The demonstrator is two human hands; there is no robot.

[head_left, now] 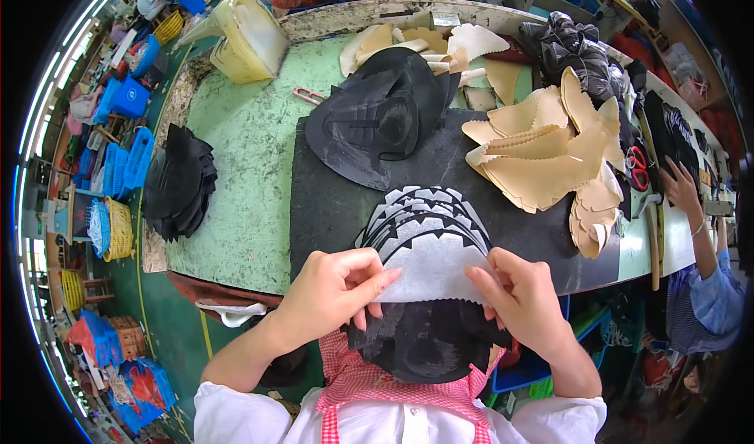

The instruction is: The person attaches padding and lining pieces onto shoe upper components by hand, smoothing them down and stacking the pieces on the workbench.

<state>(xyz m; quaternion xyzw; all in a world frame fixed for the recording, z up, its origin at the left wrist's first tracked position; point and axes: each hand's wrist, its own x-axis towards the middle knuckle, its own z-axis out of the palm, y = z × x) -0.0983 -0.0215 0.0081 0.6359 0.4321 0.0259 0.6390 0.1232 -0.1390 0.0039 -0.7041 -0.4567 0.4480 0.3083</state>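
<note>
My left hand (334, 291) and my right hand (522, 295) pinch opposite sides of a pale grey, zigzag-edged shoe-upper piece (432, 270) close to my body. Just beyond it, a fanned stack of black-and-white toothed pieces (428, 212) lies at the near edge of the black mat (322, 224). Below my hands, dark cut pieces (428, 342) rest over my red checked apron (353, 373). Farther out on the mat are larger black pieces (385, 118) with whitish smears. To their right, several tan toothed pieces (534, 157) lie in a loose pile.
Another black stack (181, 181) sits at the green table's left edge. A yellowish cut-open container (250, 40) stands at the far left. Red-handled scissors (637, 169) and a hammer (653, 240) lie at right, where a co-worker's hand (682, 186) reaches over dark pieces.
</note>
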